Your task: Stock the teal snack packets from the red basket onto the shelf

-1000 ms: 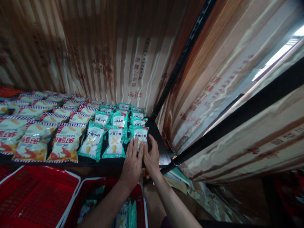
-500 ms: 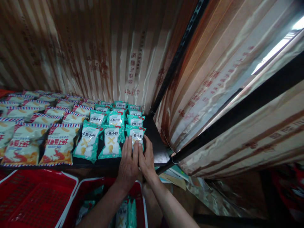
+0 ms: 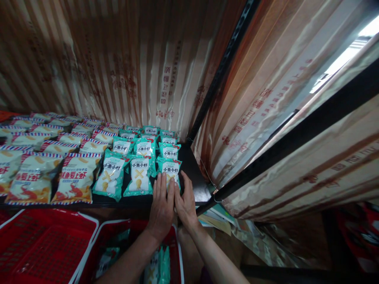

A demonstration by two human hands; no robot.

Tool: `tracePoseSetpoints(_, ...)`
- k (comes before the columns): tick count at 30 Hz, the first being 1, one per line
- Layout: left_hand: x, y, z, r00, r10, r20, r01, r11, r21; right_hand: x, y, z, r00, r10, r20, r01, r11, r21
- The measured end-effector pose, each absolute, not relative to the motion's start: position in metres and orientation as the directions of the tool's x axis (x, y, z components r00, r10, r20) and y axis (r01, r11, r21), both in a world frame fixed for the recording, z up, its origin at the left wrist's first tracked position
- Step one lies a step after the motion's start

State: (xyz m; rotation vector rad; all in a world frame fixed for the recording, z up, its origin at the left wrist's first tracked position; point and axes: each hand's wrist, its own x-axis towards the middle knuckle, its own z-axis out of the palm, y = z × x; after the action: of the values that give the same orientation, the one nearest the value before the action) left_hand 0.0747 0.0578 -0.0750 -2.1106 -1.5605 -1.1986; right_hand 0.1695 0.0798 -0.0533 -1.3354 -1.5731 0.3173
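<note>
Left hand point(image 3: 162, 205) and right hand point(image 3: 185, 203): flat, fingers extended, pressing our front teal snack packet point(image 3: 168, 170) on the black shelf point(image 3: 194, 185). We judge it light, crinkly, crushable; hold by its sealed edges.

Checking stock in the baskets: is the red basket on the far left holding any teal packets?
No, the far-left red basket shows only bare mesh; teal packets lie in the basket beside it.

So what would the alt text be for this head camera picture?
Two bare hands, left hand and right hand, lie flat side by side on a teal plastic snack packet at the front right of a dark shelf lined with rows of packets. Red plastic baskets sit below.
</note>
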Motion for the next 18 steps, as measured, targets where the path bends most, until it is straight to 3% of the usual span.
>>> tracePoseSetpoints(7, 0.070, 0.053, -0.074, 0.094, 0.659, 0.746, 0.877, -0.410, 0.251, 0.168, 0.075, -0.051, 0.120, 0.856, 0.504, 0.567, 0.358, -0.742)
tracePoseSetpoints(12, 0.064, 0.040, -0.051, 0.137, 0.586, 0.799, 0.758, -0.581, 0.296, 0.173, 0.055, -0.041, 0.237, 0.811, 0.535, 0.480, 0.380, -0.790)
tracePoseSetpoints(15, 0.065, 0.019, -0.013, 0.022, 0.698, 0.716, 0.604, -0.580, 0.546, 0.185, 0.032, -0.033, 0.343, 0.792, 0.505, 0.389, 0.369, -0.844)
tracePoseSetpoints(17, 0.067, -0.010, 0.012, -0.030, 0.794, 0.607, 0.358, -0.558, 0.748, 0.193, 0.015, -0.034, 0.400, 0.799, 0.450, 0.338, 0.328, -0.882)
tracePoseSetpoints(18, 0.067, -0.030, 0.022, 0.031, 0.847, 0.530, 0.229, -0.522, 0.821, 0.197, 0.006, -0.037, 0.407, 0.811, 0.420, 0.317, 0.306, -0.898)
